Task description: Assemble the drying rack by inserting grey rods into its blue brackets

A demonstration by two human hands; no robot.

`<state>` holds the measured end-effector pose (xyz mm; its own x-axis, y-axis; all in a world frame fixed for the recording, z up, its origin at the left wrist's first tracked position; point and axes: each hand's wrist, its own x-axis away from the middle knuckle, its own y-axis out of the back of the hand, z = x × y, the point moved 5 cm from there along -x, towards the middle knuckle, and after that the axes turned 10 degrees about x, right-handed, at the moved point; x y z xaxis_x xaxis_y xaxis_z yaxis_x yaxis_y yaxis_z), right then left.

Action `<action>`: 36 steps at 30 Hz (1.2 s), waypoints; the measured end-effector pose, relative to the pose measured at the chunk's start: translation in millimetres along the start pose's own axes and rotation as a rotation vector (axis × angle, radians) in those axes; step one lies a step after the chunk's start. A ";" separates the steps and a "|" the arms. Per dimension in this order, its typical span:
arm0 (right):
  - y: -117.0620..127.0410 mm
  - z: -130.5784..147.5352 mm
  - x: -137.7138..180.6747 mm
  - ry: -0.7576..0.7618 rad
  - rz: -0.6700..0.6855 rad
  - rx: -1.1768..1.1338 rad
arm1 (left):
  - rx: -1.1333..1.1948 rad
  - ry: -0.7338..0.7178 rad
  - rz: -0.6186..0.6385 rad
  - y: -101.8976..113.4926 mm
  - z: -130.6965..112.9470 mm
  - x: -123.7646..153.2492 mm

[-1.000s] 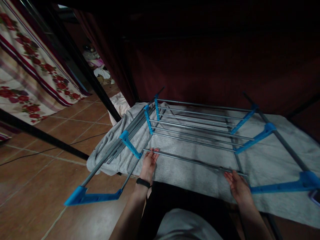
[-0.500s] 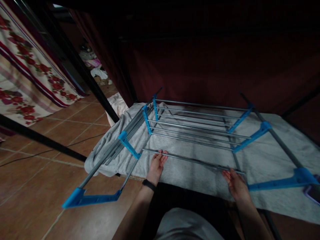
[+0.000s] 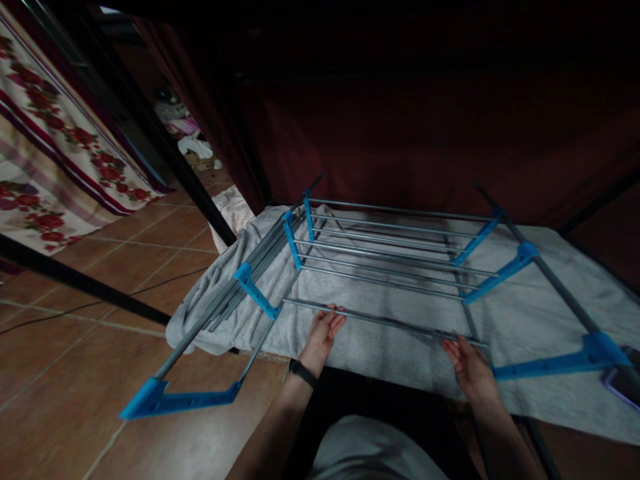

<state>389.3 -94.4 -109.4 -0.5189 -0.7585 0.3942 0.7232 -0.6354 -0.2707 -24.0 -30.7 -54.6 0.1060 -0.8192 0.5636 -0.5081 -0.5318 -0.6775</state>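
Dim, underexposed view; background nearly black, edges warped, slightly soft.

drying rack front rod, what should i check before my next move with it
1. Both hands on the rod: ok. The left hand is near its left end and the right hand near its right end.
2. Firm grip: not ok. The fingers lie stretched out against the rod, not wrapped round it.
3. Rod's left end at the blue bracket: cannot tell if it is seated.
4. Rod's right end: cannot tell, too dim.
5. Rack lying on the towel: ok.
6. Purple thing at the right edge, clear of the frame: cannot tell.
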 end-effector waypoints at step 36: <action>-13.1 -11.3 25.7 -0.265 -0.106 -0.121 | -0.190 -0.184 0.247 -59.3 6.9 32.8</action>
<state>361.3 -107.1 -105.7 -0.4400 -0.6330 0.6370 0.6038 -0.7336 -0.3119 15.6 -27.5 0.9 0.1036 -0.9523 0.2870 -0.6854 -0.2775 -0.6733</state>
